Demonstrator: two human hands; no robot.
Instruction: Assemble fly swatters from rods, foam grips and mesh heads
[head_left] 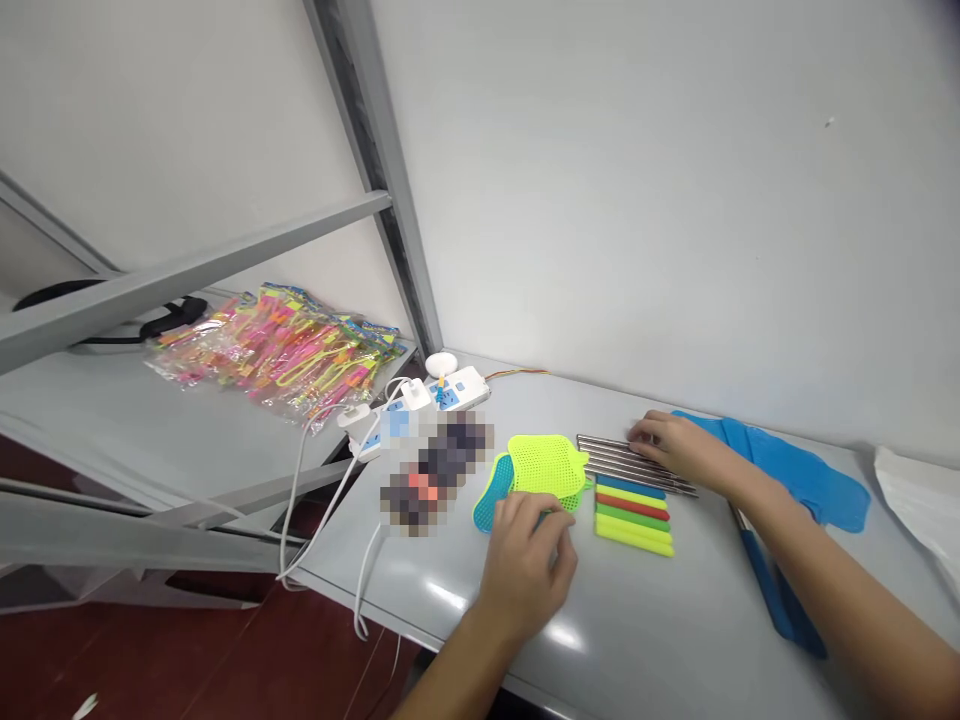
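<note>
My left hand [529, 555] is over the near edge of a small group of flyswatter heads, its fingers bent and the thumb apart, with nothing seen in its grasp. Those mesh heads are bright yellow-green [546, 462] on top, with a teal one [495, 495] partly beneath. At a row of thin metal rods [619, 462], my right hand [675, 448] has its fingers bent together on the far rods; the fingertips are partly hidden. Just in front of the rods lie several coloured tube handles [634, 515], side by side in blue, yellow, red and green.
Blue flat pieces [810, 475] and a dark blue handle [765, 585] lie by my right forearm. White plastic [919, 500] is at the far right. Power strips [457, 390] with white cables stand left. Bagged colourful items [292, 350] fill part of the side shelf.
</note>
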